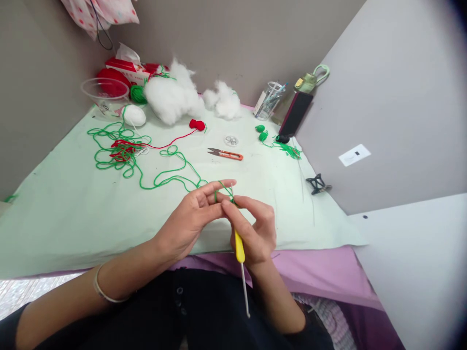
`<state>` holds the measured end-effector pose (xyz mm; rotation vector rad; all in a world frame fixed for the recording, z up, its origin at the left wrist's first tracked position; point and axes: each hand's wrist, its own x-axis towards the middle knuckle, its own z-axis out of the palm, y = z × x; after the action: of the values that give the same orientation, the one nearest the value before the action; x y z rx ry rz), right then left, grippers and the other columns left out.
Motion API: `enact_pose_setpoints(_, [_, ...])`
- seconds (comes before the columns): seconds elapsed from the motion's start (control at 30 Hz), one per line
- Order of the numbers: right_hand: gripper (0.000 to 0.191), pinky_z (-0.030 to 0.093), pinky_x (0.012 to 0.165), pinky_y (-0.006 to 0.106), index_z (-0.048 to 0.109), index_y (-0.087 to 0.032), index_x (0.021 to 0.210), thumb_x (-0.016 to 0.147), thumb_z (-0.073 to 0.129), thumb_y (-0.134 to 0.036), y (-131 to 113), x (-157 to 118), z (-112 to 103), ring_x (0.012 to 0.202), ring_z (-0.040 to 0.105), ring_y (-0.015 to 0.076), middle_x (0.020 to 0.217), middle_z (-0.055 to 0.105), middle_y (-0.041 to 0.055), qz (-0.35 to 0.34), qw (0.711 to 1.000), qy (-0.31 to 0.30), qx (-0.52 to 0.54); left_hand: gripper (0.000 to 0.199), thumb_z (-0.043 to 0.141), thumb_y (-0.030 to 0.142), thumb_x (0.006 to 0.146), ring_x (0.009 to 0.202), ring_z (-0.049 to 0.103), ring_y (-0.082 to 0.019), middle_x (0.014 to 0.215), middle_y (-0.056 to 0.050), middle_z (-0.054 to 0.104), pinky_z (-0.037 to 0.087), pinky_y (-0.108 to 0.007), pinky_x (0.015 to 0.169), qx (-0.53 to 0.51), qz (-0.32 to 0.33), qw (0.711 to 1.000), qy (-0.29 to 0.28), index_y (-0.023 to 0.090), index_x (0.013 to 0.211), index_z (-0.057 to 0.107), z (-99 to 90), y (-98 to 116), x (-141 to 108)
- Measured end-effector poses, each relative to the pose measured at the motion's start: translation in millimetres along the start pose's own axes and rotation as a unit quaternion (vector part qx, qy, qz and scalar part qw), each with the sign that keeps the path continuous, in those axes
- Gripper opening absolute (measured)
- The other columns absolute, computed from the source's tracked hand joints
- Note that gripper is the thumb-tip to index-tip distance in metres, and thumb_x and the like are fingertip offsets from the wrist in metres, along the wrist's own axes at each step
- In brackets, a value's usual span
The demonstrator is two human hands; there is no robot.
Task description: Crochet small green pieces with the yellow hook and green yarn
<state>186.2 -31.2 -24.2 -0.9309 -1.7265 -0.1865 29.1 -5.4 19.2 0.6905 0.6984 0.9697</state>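
Observation:
My right hand (255, 231) is closed around the yellow grip of a crochet hook (239, 247); one metal end hangs down toward me, the other points up between my fingertips. Green yarn (216, 196) wraps around the fingers of my left hand (195, 211). The left thumb and fingers pinch at the hook's upper end, where a small bit of green stitching is mostly hidden. From there the strand trails left across the cloth into a loose green tangle (105, 131). Both hands meet just above the table's front edge.
Orange-handled thread snips (226, 154) lie beyond my hands, near a small round dish (231, 141) and a red crocheted piece (197, 125). White stuffing (173, 95), a plastic tub (105, 92) and a tissue box (127, 70) stand behind. A bottle (306, 82) and phone (296, 114) are at right.

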Motion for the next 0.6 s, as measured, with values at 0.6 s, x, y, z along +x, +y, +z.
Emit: enact_pose_setpoints(0.6, [0.035, 0.066, 0.080, 0.036, 0.077, -0.030, 0.122, 0.097, 0.067, -0.009, -5.8, 10.2, 3.7, 0.100, 0.075, 0.0195, 0.112, 0.076, 0.0068, 0.069, 0.996, 0.015, 0.062, 0.038, 0.089, 0.024, 0.080, 0.087, 0.065, -0.012, 0.089, -0.001, 0.073, 0.052, -0.024, 0.087, -0.032, 0.004, 0.999, -0.007, 0.021, 0.117, 0.082, -0.4, -2.3, 3.4])
